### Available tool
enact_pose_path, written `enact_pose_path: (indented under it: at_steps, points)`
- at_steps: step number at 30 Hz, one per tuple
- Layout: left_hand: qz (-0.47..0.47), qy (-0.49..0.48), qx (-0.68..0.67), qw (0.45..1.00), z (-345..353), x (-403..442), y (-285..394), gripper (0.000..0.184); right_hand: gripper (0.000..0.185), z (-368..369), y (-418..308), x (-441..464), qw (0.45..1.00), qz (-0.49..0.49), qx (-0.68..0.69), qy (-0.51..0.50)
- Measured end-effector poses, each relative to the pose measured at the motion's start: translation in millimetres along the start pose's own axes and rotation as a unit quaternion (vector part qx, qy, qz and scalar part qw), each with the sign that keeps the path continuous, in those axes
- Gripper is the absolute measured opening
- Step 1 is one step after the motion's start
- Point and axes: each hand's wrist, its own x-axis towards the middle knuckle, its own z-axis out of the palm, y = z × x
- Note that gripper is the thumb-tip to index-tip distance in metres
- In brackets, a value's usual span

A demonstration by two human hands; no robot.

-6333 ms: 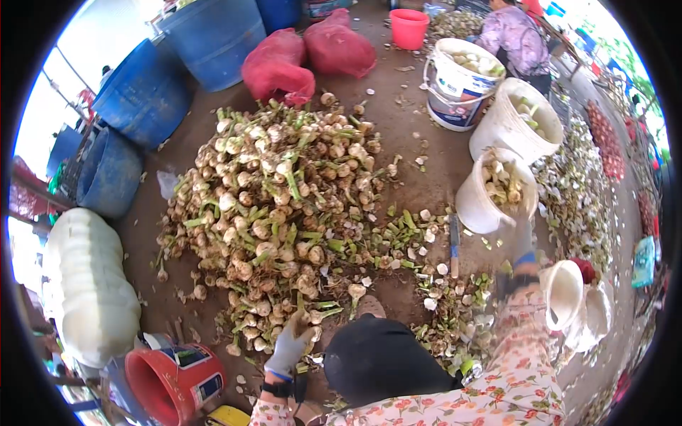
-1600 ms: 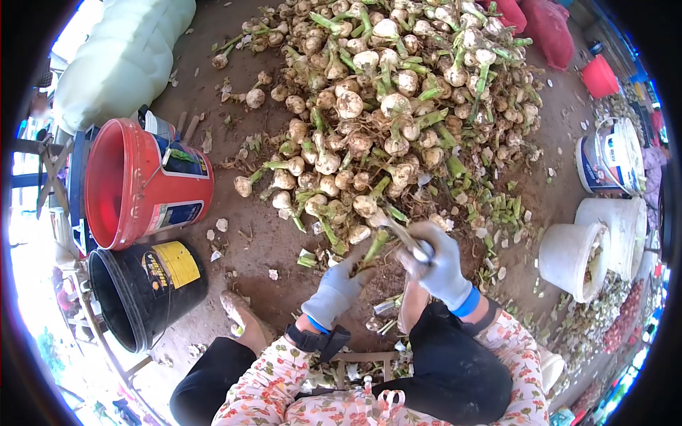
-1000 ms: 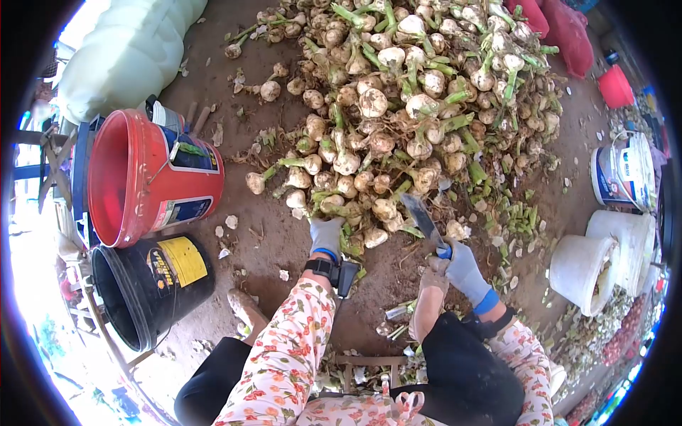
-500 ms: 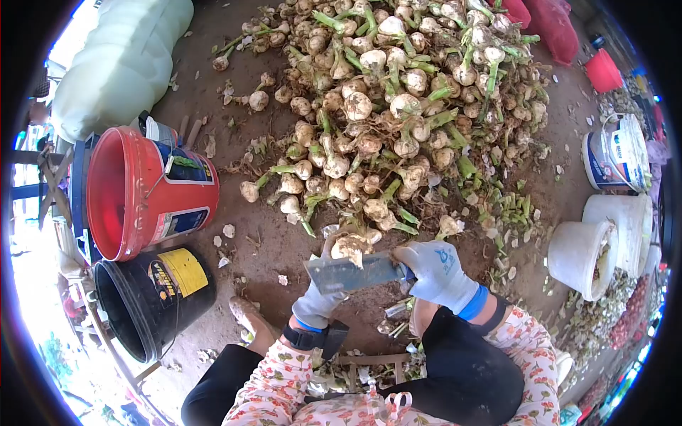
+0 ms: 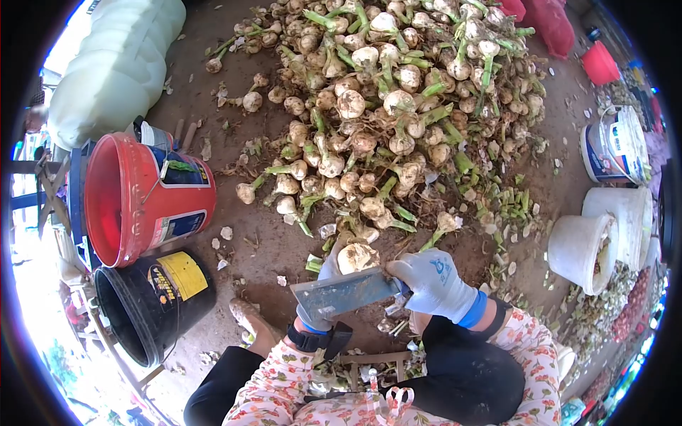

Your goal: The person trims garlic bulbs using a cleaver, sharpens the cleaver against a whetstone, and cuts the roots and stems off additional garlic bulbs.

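Note:
My right hand (image 5: 437, 282), in a pale grey glove, is closed round the handle of a broad-bladed cleaver (image 5: 347, 294). Its flat, dull blade points left and crosses in front of my other hand. My left hand (image 5: 329, 270), gloved too, grips a whitish garlic bulb (image 5: 357, 258) just beyond the blade's upper edge; part of that hand is hidden by the blade. Close ahead of both hands spreads a large heap of garlic bulbs (image 5: 350, 104) with cut green stalks and dirty roots. One loose bulb with its stalk (image 5: 445, 223) lies beyond my right hand.
On the left are a red bucket (image 5: 181, 186) and a black bucket (image 5: 160, 305), both tipped toward the left. White buckets (image 5: 574, 248) stand at the right. Stalk pieces (image 5: 515, 209) litter the ground beside the heap. A pale green bulky container (image 5: 114, 78) is at upper left.
The cleaver has come slightly down toward me, and its left end has tilted lower. More of the bulb in my left hand shows above the blade.

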Motion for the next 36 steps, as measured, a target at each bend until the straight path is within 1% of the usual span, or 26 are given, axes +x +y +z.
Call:
enact_pose_path:
  at_steps: [2, 6, 8, 9, 13, 15, 16, 17, 18, 19, 20, 21, 22, 24, 25, 26, 27, 28, 29, 30, 31, 32, 33, 34, 35, 36]
  points:
    - [0.017, 0.009, 0.046, 0.999, 1, -3, -2, 0.035, 0.029, 1, -1, 0, 1.0, -0.002, 0.007, -0.014]
    - [0.102, -0.021, 0.266, 0.958, -9, -5, -5, 0.032, 0.027, 6, 5, 1, 0.999, 0.008, 0.031, -0.015]
    - [0.114, -0.036, 0.264, 0.957, -15, -5, -6, 0.034, 0.025, 11, 8, 0, 0.999, 0.018, 0.031, 0.002]
    - [0.112, -0.034, 0.224, 0.968, -16, -6, -7, 0.036, 0.025, 12, 8, -1, 0.999, 0.02, 0.02, 0.022]
    - [0.129, -0.036, 0.44, 0.888, -47, 8, -2, 0.041, 0.022, 25, 26, -5, 0.998, 0.018, -0.002, 0.06]
    - [0.025, -0.035, 0.28, 0.959, -54, 8, -2, 0.047, 0.02, 47, 73, -10, 0.985, 0.162, 0.003, 0.054]
    - [0.001, -0.119, 0.232, 0.965, -36, 2, 6, 0.058, 0.019, 51, 91, -19, 0.97, 0.236, 0.008, 0.053]
    - [-0.031, -0.2, 0.184, 0.962, -19, -5, 15, 0.069, 0.02, 43, 97, -35, 0.949, 0.308, -0.053, 0.037]
    - [0.111, -0.189, 0.594, 0.774, -19, -4, 25, 0.081, 0.021, 31, 107, -39, 0.925, 0.361, -0.118, 0.02]
    - [0.058, -0.177, 0.457, 0.87, -17, 0, 27, 0.083, 0.027, 31, 101, -42, 0.943, 0.324, -0.068, 0.033]
    - [-0.009, -0.156, 0.301, 0.941, -18, -2, 22, 0.086, 0.03, 42, 88, -45, 0.939, 0.326, 0.106, 0.035]
    - [-0.043, -0.11, 0.308, 0.944, -13, -2, 21, 0.091, 0.033, 49, 76, -36, 0.909, 0.314, 0.27, 0.042]
    - [-0.031, -0.13, 0.268, 0.954, -2, 2, 16, 0.092, 0.036, 50, 72, -26, 0.856, 0.292, 0.423, 0.053]
    - [-0.017, -0.164, 0.186, 0.969, 17, 6, -3, 0.094, 0.033, 56, 70, -24, 0.801, 0.289, 0.521, 0.062]
    - [0.014, -0.149, 0.246, 0.958, 18, 6, -7, 0.092, 0.032, 59, 70, -23, 0.768, 0.286, 0.569, 0.064]
    - [0.011, -0.124, 0.298, 0.946, 12, 5, -8, 0.093, 0.031, 59, 72, -22, 0.736, 0.281, 0.613, 0.064]
    - [0.009, -0.099, 0.35, 0.932, 0, 3, -6, 0.093, 0.026, 32, 61, -16, 0.67, 0.352, 0.651, 0.05]
    - [0.007, -0.074, 0.4, 0.913, -11, 2, -1, 0.094, 0.024, 24, 59, -14, 0.68, 0.348, 0.639, 0.087]
    - [-0.063, -0.121, 0.337, 0.931, -20, 1, 9, 0.085, 0.022, 19, 58, -14, 0.687, 0.343, 0.628, 0.124]
    - [-0.094, -0.119, 0.382, 0.912, -26, 5, 9, 0.078, 0.02, 17, 56, -14, 0.691, 0.341, 0.617, 0.161]
    - [-0.126, -0.115, 0.425, 0.889, -30, 10, 10, 0.072, 0.017, 13, 51, -10, 0.734, 0.348, 0.557, 0.171]
    - [-0.156, -0.111, 0.467, 0.863, -32, 14, 12, 0.067, 0.016, 9, 43, -8, 0.764, 0.34, 0.534, 0.125]
    - [-0.154, -0.082, 0.626, 0.76, -4, 7, 9, 0.055, 0.014, 4, 35, -6, 0.792, 0.327, 0.51, 0.079]
    - [-0.136, -0.062, 0.667, 0.73, -5, 9, 2, 0.054, 0.013, 2, 30, -3, 0.818, 0.312, 0.483, 0.034]
    - [-0.118, -0.043, 0.705, 0.698, -8, 11, -5, 0.053, 0.016, 4, 30, -3, 0.845, 0.27, 0.459, 0.052]
    - [-0.099, -0.023, 0.741, 0.664, -10, 13, -9, 0.052, 0.018, 3, 28, -3, 0.906, 0.192, 0.353, 0.131]
